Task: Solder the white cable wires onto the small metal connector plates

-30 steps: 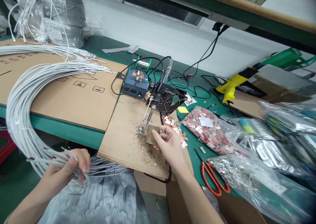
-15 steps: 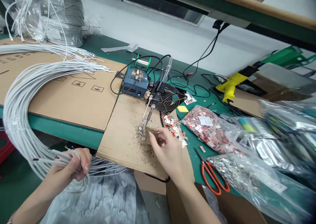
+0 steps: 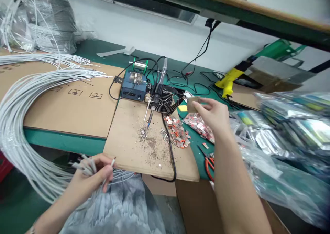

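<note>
My left hand [image 3: 96, 173] is closed around a bundle of white cables [image 3: 89, 165]. One cable end, with a dark tip, sticks out between thumb and forefinger. The long coil [image 3: 15, 113] of the same cable runs from the hand up onto the cardboard at left. My right hand [image 3: 212, 115] pinches a small flat brown square pad [image 3: 193, 105], its material unclear, above a bag of red and silver parts [image 3: 198, 124]. A soldering iron [image 3: 151, 112] points down in its stand, over solder bits and dark crumbs [image 3: 154, 151] on a cardboard sheet [image 3: 126, 141].
A blue soldering station [image 3: 134, 86] with a solder spool [image 3: 140, 65] stands behind, beside a round fan [image 3: 166, 101]. Loose orange and silver parts [image 3: 179, 132] lie right of a black cord [image 3: 171, 155]. Red-handled scissors [image 3: 209, 167], a yellow sponge [image 3: 183, 108] and plastic bags [image 3: 273, 151] lie rightward.
My right hand has lifted the brown pad off the crumbs and carried it right and back. My left hand has moved right, with one cable end now singled out. The view has shifted slightly.
</note>
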Motion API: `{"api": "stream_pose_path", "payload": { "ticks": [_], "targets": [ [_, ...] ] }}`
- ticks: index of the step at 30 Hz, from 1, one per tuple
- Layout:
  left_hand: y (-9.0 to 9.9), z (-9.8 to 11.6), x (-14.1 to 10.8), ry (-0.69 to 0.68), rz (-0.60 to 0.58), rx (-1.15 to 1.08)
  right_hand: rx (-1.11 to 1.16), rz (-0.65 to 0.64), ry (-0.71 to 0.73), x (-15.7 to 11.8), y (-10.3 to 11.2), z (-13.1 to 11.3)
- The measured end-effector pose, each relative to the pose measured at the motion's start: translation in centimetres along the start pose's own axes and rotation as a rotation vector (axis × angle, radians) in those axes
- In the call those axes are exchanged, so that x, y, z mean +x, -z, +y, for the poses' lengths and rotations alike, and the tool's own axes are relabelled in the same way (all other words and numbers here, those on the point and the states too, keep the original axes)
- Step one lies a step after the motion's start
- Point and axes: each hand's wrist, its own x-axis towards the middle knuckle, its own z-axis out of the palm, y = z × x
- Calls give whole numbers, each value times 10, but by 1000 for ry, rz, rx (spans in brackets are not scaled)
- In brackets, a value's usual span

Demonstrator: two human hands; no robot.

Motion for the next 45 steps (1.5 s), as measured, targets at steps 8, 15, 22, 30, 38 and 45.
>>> {"api": "stream_pose_path", "payload": {
  "ticks": [8,15,22,30,38,45],
  "targets": [
    [-19,3,15,-3,-139,95,204,-257,117,-102,-1,-56],
    [-27,0,7,-205,-135,366,576,-746,132,-161,-21,-106],
    [-25,-3,4,-416,-137,569,940,-789,-225,-169,-27,-99],
    [-24,-5,-5,-264,-190,338,1357,-481,-386,-167,-33,-88],
    [-21,1,-2,-25,-365,191,800,-793,134,-163,-20,-101],
    [-20,13,-7,-105,-378,464,673,-840,217,-159,-9,-99]
  ]
}}
